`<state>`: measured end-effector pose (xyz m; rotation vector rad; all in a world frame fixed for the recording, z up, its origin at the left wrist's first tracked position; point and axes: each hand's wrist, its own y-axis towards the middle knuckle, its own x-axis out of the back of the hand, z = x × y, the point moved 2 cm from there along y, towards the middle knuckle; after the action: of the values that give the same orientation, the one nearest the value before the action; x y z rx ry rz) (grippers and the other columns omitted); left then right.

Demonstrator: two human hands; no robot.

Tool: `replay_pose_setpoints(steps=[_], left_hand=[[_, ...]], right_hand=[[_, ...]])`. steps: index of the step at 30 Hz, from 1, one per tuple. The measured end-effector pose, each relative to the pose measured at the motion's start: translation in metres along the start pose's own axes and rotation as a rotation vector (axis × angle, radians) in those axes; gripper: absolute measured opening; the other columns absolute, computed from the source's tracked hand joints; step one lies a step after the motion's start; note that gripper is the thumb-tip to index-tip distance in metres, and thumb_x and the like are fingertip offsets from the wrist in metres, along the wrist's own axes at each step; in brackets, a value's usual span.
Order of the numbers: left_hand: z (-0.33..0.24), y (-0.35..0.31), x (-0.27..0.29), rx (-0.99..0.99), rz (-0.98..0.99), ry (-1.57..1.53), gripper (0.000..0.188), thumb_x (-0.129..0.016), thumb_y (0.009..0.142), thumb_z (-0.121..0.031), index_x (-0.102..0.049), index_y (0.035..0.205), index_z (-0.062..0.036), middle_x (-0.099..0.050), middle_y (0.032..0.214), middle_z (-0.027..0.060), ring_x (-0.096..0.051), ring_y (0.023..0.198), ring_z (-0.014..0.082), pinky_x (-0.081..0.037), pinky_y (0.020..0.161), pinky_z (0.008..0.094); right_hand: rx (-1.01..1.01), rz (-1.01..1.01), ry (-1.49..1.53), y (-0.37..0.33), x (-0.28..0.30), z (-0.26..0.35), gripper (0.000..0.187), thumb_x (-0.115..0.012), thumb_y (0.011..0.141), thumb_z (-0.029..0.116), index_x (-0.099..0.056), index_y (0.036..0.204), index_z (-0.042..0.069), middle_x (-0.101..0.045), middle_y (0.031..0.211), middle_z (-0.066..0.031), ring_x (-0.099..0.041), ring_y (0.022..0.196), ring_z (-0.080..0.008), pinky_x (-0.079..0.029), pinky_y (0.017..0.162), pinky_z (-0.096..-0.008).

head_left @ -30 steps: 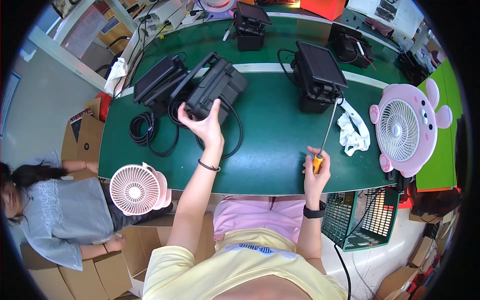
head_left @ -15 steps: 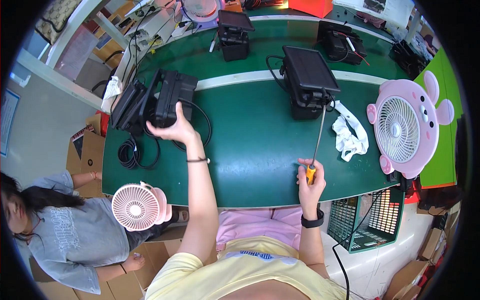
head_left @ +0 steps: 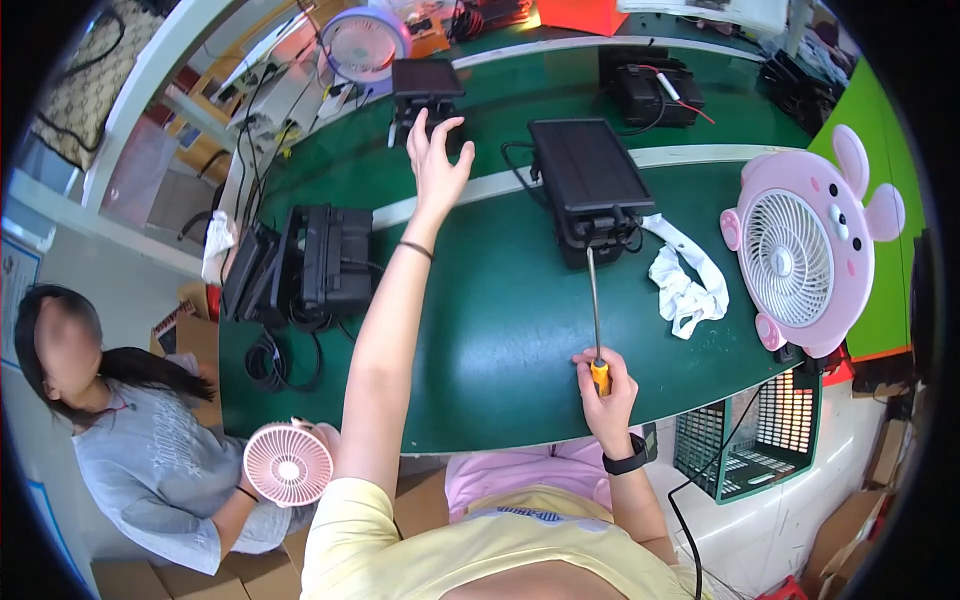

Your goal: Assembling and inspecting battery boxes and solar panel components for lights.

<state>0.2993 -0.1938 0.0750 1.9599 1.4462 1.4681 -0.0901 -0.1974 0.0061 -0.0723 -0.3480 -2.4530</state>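
Observation:
My right hand [head_left: 609, 398] is closed round the yellow handle of a screwdriver [head_left: 597, 320]. Its long shaft points away from me, and the tip shows at the near edge of a black box-shaped device with a flat dark panel [head_left: 590, 165]; whether they touch I cannot tell. Far out over the table, my left hand [head_left: 438, 165] has its fingers spread and holds nothing. Just beyond those fingers stands a similar black panel device [head_left: 428, 78], partly hidden by them. At the left of the table are several black device parts [head_left: 335, 260] with a coiled black cable [head_left: 270, 360].
A crumpled white cloth [head_left: 690, 280] and a pink animal-shaped fan [head_left: 800, 250] are at right. A small pink fan [head_left: 288, 465] is by my left arm, near a seated person [head_left: 150, 450]. Another black device [head_left: 650, 90] lies far back. A green crate [head_left: 745, 450] stands below.
My left hand has left the black parts at the left and reached up and away to the far device. The screwdriver has shifted slightly left in the picture, and the person at left sits more upright.

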Motion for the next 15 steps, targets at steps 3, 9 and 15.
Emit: replay_pose_setpoints(steps=[3, 9, 15], left_hand=[[0.043, 0.016, -0.024, 0.104, 0.227, 0.097, 0.029, -0.077, 0.077, -0.031, -0.074, 0.104, -0.0213, -0.045, 0.143, 0.0157, -0.040, 0.134, 0.0373, -0.034, 0.112, 0.0456], [0.034, 0.010, 0.016, 0.175, -0.129, -0.142, 0.018, -0.079, 0.073, -0.012, -0.065, 0.085, -0.0111, -0.060, 0.079, -0.0001, -0.056, 0.079, 0.0194, -0.044, 0.079, 0.0353], [-0.101, -0.066, 0.087, 0.072, -0.185, -0.028, 0.012, -0.068, 0.080, -0.001, -0.061, 0.082, -0.0097, -0.057, 0.082, 0.0041, -0.052, 0.077, 0.0231, -0.040, 0.076, 0.0362]], right_hand=[[0.048, -0.032, -0.017, 0.001, -0.003, -0.003, 0.022, -0.064, 0.089, -0.004, -0.059, 0.109, 0.002, -0.073, 0.087, -0.0090, -0.063, 0.068, -0.0102, -0.050, 0.063, -0.0238], [0.035, -0.010, -0.006, -0.001, -0.003, -0.003, 0.021, -0.064, 0.089, -0.002, -0.060, 0.109, 0.002, -0.073, 0.083, -0.0094, -0.064, 0.068, -0.0098, -0.050, 0.063, -0.0233], [-0.051, -0.021, 0.015, -0.003, 0.000, -0.010, 0.021, -0.064, 0.091, 0.000, -0.060, 0.111, 0.002, -0.073, 0.086, -0.0092, -0.070, 0.075, -0.0137, -0.054, 0.067, -0.0260]])
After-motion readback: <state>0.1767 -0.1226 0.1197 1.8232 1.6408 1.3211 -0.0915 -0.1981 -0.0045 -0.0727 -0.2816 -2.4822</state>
